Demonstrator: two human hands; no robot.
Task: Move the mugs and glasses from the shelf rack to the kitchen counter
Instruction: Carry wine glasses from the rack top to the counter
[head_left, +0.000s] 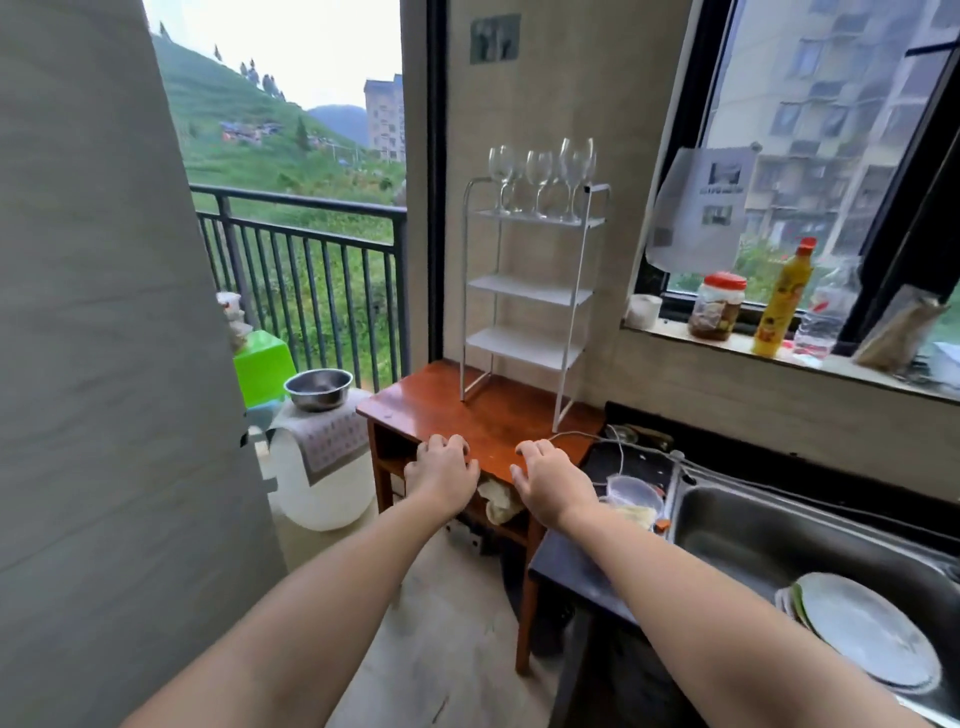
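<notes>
A white metal shelf rack (530, 296) stands on a small reddish wooden table (457, 410) against the wall. Several clear stemmed wine glasses (540, 174) stand upright on its top shelf; the three lower shelves are bare. No mugs are in view. My left hand (441, 467) and my right hand (550, 480) reach forward over the table's near edge, fingers spread and palms down, holding nothing. Both hands are well below the glasses. The dark kitchen counter (576, 571) runs to the right of the table.
A steel sink (769, 540) with plates (872, 629) sits in the counter at right, with a clear plastic tub (634, 493) beside it. Jar (717, 306) and bottles (784, 296) line the windowsill. A steel bowl (318, 389) rests on a white container at left. A grey surface fills the left side.
</notes>
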